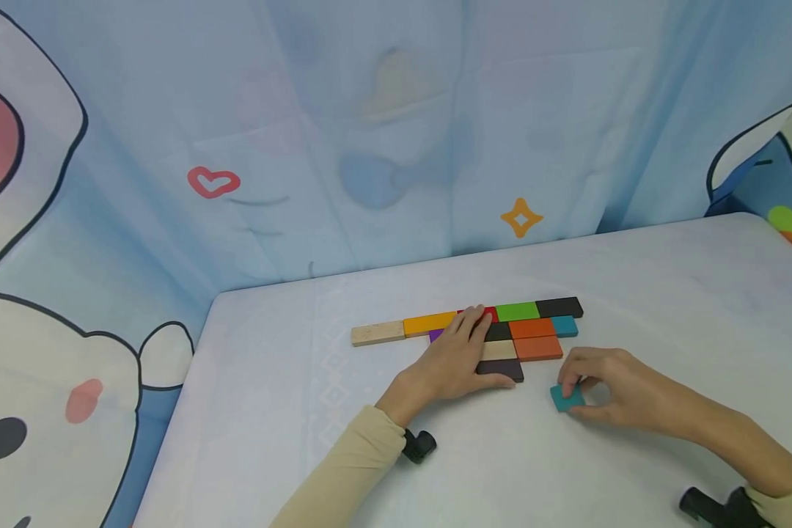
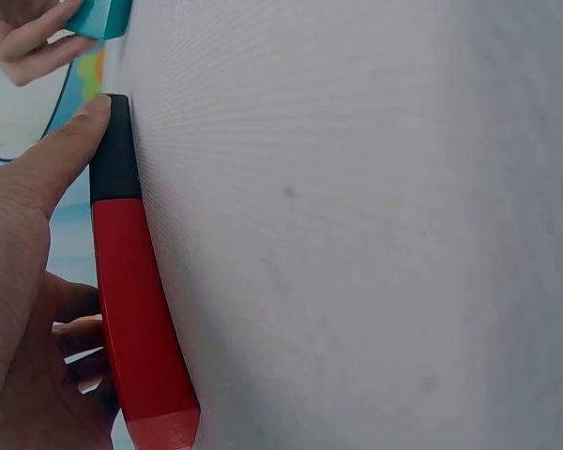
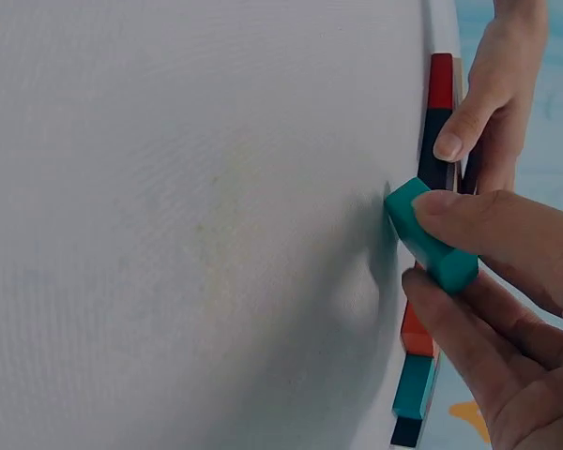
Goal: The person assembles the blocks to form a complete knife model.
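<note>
My left hand lies over an arrangement of flat coloured blocks, fingers fairly straight across it. In the left wrist view its thumb touches the end of a black block, beside a red block. My right hand pinches a teal block between thumb and fingers, just right of the arrangement's near side. Orange blocks and another teal block lie at the arrangement's right. My left hand hides part of a purple block and some neighbouring blocks.
The back row runs from a plain wooden block through yellow and green blocks to a black block. All rest on a white-covered table. A blue patterned curtain hangs behind the table.
</note>
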`<state>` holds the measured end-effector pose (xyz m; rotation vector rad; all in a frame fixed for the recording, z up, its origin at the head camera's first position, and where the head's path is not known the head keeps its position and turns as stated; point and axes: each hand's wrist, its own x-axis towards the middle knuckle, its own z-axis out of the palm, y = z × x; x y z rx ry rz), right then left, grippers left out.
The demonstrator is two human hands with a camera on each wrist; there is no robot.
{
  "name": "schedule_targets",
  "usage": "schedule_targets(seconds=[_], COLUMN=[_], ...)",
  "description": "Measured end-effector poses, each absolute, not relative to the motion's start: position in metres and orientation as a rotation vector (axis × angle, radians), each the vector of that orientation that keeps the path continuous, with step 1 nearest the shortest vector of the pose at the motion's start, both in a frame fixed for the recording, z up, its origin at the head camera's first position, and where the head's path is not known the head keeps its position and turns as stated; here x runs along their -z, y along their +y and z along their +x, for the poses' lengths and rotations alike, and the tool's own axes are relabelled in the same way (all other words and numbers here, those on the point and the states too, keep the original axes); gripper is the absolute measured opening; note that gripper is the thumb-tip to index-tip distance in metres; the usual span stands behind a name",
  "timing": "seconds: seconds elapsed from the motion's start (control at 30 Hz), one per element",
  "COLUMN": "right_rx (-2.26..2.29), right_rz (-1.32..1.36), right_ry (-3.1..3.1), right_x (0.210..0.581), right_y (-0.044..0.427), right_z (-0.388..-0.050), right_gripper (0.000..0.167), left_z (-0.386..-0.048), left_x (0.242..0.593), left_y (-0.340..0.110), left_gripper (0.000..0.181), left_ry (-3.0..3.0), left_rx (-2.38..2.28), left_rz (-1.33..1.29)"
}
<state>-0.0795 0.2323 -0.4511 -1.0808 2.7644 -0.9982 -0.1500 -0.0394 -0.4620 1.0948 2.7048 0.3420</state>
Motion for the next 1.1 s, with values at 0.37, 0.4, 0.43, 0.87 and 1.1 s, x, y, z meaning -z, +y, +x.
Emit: schedule_targets(seconds=[0.37, 0.4, 0.43, 0.87, 1.1], right_rx=[0.653, 0.624, 0.585, 0.726, 0.712], right_rz=[-0.915, -0.907, -0.897, -0.925, -0.985], right_ry=[2.897, 2.906, 2.906, 2.979, 3.058], right_x=[0.447, 0.447, 0.446, 0.444, 0.452], right_y=[0.224, 0.222, 0.221, 0.200, 0.192], right_z=[-0.080, -0.081, -0.081, -0.087, -0.086], right_gripper=[0.034, 0.035, 0.035, 0.039, 0.040], left_z=[-0.151, -0.151, -0.151, -0.151, -0.151], left_x=[0.463, 0.463, 0.463, 0.461, 0.461], left_y=[-0.043, -0.043, -0.043, -0.043, -0.040], left_gripper=[0.103, 0.103, 0.104, 0.104, 0.103], left_ry=[2.699, 2.699, 2.699, 2.707, 2.705], left_rx=[-0.339, -0.340, -0.340, -0.324, -0.317], left_rz=[1.092, 1.090, 1.088, 1.085, 1.111])
